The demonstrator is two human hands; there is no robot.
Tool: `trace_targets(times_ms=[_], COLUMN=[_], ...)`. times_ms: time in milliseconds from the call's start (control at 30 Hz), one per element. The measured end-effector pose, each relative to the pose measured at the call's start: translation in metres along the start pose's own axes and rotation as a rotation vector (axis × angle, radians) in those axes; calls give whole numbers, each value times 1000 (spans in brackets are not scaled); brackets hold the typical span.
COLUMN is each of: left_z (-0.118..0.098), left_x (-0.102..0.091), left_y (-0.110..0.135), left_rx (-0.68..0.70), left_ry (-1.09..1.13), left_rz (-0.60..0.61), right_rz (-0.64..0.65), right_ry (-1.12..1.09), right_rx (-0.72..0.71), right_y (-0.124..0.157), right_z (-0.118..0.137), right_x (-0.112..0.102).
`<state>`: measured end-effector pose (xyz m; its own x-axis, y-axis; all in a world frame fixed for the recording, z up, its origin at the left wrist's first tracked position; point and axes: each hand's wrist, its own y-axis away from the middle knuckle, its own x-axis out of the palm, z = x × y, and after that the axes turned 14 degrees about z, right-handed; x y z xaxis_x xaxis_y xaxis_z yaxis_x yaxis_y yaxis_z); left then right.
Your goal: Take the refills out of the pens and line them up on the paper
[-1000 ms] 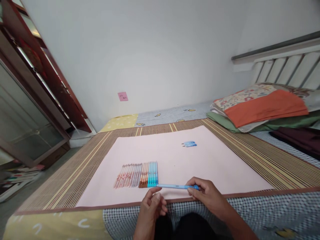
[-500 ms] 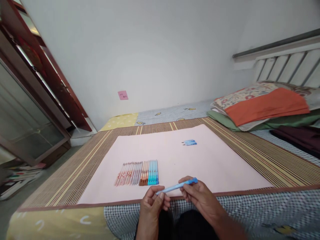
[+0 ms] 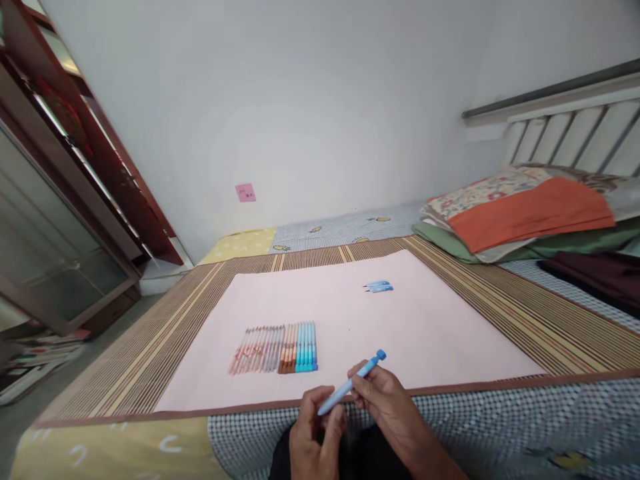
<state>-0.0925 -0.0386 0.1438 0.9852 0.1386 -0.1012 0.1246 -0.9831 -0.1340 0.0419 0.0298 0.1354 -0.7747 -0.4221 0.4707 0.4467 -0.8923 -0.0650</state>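
A light blue pen (image 3: 356, 380) is held at an angle between both hands, its darker blue cap end up and to the right. My right hand (image 3: 385, 400) pinches the pen near its middle. My left hand (image 3: 315, 433) is closed on the lower tip end. Both hands hover over the near edge of a pale pink sheet (image 3: 430, 327). A neat row of pens (image 3: 275, 348), pink, orange and blue, lies on the sheet just left of my hands. Small blue pen parts (image 3: 379, 287) lie farther back on the sheet.
The sheet lies on a striped bamboo mat (image 3: 560, 320) on a bed. Folded bedding and an orange pillow (image 3: 530, 213) are piled at the right. A wooden glass-door cabinet (image 3: 60, 227) stands at the left, with books (image 3: 35, 363) on the floor. A pink note (image 3: 245, 193) sticks on the wall.
The blue pen has turned from lying flat to tilting up to the right. Both hands have drawn back towards me, off the sheet's edge.
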Motion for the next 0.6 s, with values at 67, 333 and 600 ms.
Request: trace_targets(times_ms=[67, 333, 600], left_z=[1, 9, 8], left_x=[2, 4, 6], left_y=[0, -5, -6], left_rx=[-10, -134, -179], left_ry=[19, 192, 234], left_rz=[2, 48, 92], right_rz=[26, 54, 44], right_ry=[49, 187, 268], right_rx=[-10, -53, -115], right_y=[1, 4, 8], right_z=[-1, -1, 2], right_x=[-2, -6, -4])
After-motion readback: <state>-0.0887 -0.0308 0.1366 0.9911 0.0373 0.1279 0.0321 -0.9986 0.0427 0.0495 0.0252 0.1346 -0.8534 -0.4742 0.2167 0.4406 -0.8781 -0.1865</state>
